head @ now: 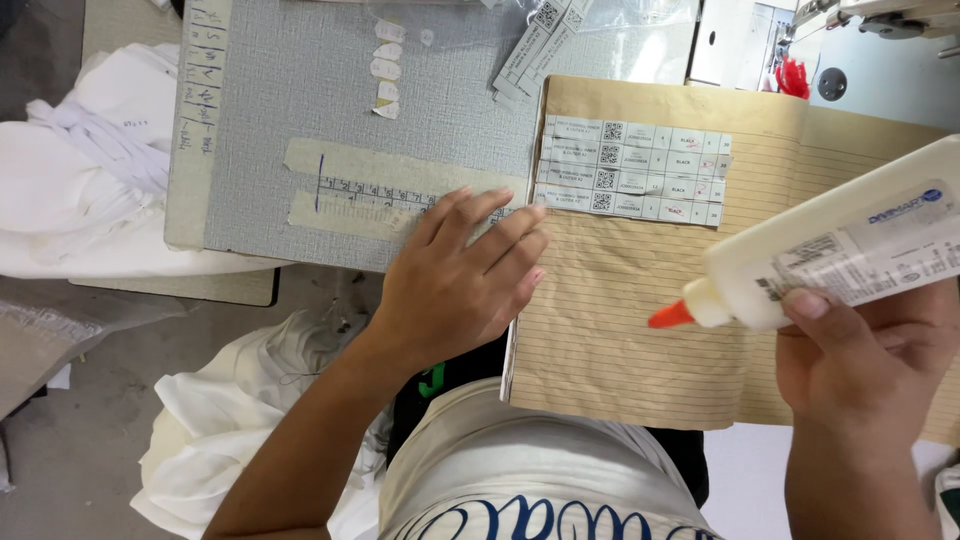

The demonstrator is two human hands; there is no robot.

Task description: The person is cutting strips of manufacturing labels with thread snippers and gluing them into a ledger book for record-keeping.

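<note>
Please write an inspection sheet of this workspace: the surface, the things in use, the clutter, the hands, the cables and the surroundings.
Surface: grey textured board with a taped paper ruler strip.
Things in use: open brown lined notebook; four printed label strips stuck near the top of its page; white glue bottle with orange tip held over the page.
Clutter: loose label strips and small white stickers on the board.
Hands: left hand flat across the notebook's left edge; right hand grips the glue bottle.
Cables: nothing seen.
Surroundings: white fabric at left and below; sewing machine at top right, partly seen.
</note>
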